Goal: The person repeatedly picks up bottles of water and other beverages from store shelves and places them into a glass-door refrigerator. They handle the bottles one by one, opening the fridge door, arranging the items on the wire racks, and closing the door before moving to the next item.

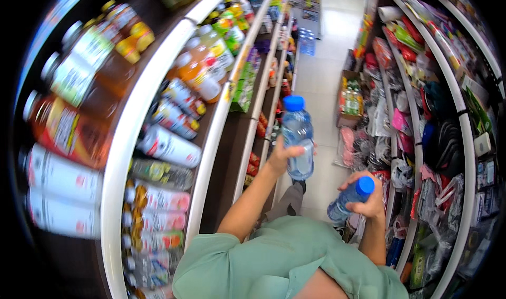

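A clear plastic water bottle with a blue cap (299,131) stands nearly upright in my left hand (285,153), whose fingers wrap its lower half. My right hand (368,204) is closed around a second blue-capped water bottle (343,205), tilted with its cap up towards the right. The two bottles are apart, both held in front of my body over the aisle. The left hand is nearest the drink shelves; the right is beside the shelves of packaged goods.
Drink shelves with white front rails (136,113) line the left, holding bottles of tea (75,129) and juice. Packed household goods fill the right shelves (466,141). A carton of bottles (350,101) stands on the tiled floor (324,89); a pack of water bottles (307,42) is farther along.
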Demonstrator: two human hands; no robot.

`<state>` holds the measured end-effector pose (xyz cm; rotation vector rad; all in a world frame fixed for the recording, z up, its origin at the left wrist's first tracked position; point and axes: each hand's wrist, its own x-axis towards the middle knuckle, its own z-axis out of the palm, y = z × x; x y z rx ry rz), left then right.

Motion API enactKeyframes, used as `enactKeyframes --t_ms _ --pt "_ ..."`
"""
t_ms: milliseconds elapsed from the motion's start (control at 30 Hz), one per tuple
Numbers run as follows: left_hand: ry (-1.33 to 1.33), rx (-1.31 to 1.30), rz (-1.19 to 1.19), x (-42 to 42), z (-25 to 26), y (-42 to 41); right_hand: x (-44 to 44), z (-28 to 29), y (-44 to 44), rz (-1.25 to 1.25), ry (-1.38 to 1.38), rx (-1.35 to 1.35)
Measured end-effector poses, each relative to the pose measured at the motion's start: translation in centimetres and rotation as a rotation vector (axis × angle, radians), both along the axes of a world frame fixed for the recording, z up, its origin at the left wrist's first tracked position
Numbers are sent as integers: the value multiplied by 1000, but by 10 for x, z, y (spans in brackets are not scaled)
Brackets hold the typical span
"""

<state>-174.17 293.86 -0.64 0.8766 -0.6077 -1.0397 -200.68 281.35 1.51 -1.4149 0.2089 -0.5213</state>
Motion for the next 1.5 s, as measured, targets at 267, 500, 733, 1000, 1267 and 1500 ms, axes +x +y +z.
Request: enactKeyframes --t_ms 267,500,733,1000,1267,1500 --pt "485 -145 -170 158 19 -151 172 6 -122 -29 146 -192" --pt "673 -233 -285 271 -9 -273 279 19 -244 -132 166 -126" --pt "666 -74 -226 372 -21 -428 363 -26 -401 -312 227 -75" --pt "109 185 -49 506 -36 -656 495 -25 -611 -410 242 -100" --pt "272 207 -133 622 -53 -838 631 -25 -793 -338 249 -156" --pt "306 125 -399 744 -85 -1048 754 -51 -970 -431 348 -223"
